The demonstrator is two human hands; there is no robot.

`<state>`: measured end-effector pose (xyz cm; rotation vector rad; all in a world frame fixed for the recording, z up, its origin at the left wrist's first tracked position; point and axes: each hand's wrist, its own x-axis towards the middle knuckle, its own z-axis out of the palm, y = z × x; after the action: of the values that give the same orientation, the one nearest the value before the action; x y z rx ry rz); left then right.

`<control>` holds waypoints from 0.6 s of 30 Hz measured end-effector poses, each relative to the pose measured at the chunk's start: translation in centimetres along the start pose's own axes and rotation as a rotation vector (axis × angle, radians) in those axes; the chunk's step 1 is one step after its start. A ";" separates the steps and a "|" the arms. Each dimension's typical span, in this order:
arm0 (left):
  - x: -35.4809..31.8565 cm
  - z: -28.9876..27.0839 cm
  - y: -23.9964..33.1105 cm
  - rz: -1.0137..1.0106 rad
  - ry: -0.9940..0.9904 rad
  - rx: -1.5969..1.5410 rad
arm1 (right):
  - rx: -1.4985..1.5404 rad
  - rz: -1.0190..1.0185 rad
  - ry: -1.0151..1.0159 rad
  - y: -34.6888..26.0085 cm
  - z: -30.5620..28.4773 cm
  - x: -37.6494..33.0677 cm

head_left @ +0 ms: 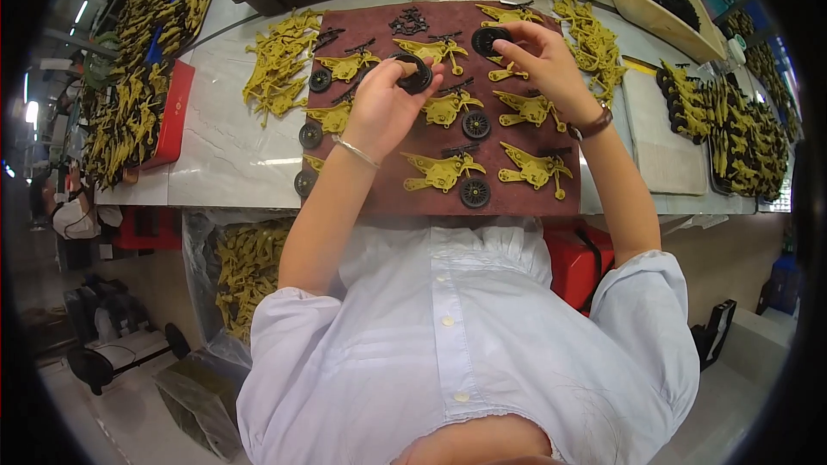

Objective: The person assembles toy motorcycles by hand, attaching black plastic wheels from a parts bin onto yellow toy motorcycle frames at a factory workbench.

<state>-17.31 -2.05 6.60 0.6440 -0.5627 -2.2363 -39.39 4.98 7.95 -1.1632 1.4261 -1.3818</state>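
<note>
Black wheel (419,80) sits in left grip (385,110); second wheel (486,42) in right grip (546,60).

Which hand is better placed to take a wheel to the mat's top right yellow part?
Probably your right hand: it holds a black wheel close to that yellow part. Your left hand holds another wheel, but farther away.
</note>
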 end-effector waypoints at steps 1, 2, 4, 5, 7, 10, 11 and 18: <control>0.3 -0.1 0.1 0.045 -0.014 0.199 | -0.113 -0.044 -0.087 0.9 -0.6 1.4; 0.6 -0.3 0.2 0.090 -0.028 0.398 | -0.226 -0.088 -0.173 1.7 -1.1 2.5; 1.3 -1.3 0.6 0.094 -0.064 0.441 | -0.222 -0.087 -0.213 1.9 -0.6 3.6; 1.6 -1.6 0.8 0.106 -0.036 0.588 | -0.277 -0.038 -0.300 2.2 -0.4 4.2; 1.7 -1.4 1.1 0.158 0.050 0.859 | -0.350 0.036 -0.402 2.2 0.3 4.9; 2.6 -1.8 1.4 0.172 0.009 1.116 | -0.339 0.023 -0.377 2.7 0.9 5.6; 2.8 -1.9 1.2 0.225 -0.043 1.149 | -0.339 0.021 -0.375 3.0 0.9 5.8; 5.4 -2.8 0.8 0.288 -0.065 1.371 | -0.369 0.126 -0.318 2.8 1.1 6.3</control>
<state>-18.53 -7.15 3.36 1.0084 -2.0904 -1.3363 -40.03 -1.45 5.35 -1.4248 1.5258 -0.8212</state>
